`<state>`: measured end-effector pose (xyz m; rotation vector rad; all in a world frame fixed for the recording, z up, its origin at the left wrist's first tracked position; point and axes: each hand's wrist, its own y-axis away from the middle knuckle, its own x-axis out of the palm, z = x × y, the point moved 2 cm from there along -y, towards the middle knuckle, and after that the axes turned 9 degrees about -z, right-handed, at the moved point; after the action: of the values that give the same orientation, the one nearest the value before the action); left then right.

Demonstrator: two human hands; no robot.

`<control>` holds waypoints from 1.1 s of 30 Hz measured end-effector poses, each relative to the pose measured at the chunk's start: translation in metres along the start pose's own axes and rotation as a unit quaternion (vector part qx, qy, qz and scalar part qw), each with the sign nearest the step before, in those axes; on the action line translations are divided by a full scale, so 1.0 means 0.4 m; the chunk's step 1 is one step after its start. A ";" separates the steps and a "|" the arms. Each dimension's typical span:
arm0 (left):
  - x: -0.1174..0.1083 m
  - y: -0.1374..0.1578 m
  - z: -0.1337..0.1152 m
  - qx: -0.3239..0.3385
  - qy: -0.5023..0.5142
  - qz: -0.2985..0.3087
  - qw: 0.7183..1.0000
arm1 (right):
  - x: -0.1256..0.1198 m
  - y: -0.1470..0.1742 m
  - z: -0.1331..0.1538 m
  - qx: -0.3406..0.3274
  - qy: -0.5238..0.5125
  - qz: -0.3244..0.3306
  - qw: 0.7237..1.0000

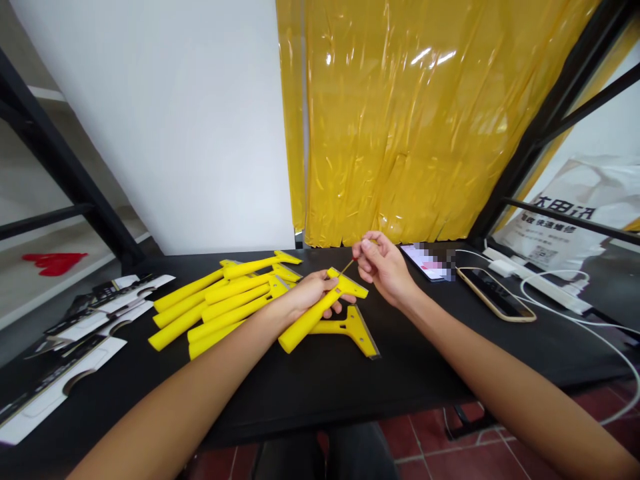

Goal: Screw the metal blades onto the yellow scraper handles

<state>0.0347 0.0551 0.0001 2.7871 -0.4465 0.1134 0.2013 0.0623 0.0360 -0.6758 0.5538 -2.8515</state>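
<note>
My left hand [313, 293] is closed around the head end of a yellow scraper [313, 317], whose handle slants down toward me. In my right hand [383, 263] is a thin screwdriver [349, 265] with a red part by the fingers; its shaft slopes down to the scraper's head. Whether the tip sits in a screw is too small to tell. Another yellow scraper [357, 332] lies on the black table [400, 380] just beneath, its blade edge facing right. Left of my left hand, several more yellow scrapers [220, 300] lie in a loose pile, handles pointing left.
Black-and-white cards [90, 360] are strewn at the table's left. Toward the right lie a lit phone [425, 261], a second phone in a tan case [495, 293], a white power strip [540, 280] and looping white cables. A white plastic bag [560, 213] stands behind them.
</note>
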 end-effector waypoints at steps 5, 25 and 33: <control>0.000 0.001 -0.003 -0.001 -0.013 0.007 1.000 | -0.001 -0.002 0.000 0.002 0.028 0.007 1.000; 0.002 0.000 0.006 -0.025 -0.015 0.000 1.000 | -0.002 -0.006 -0.018 0.013 -0.004 0.026 1.000; 0.005 0.000 0.007 -0.034 -0.021 0.006 0.999 | -0.012 -0.008 -0.020 0.023 0.019 0.003 1.000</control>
<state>0.0367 0.0535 -0.0024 2.7244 -0.4696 0.0428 0.2018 0.0689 0.0289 -0.6117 0.4928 -2.8667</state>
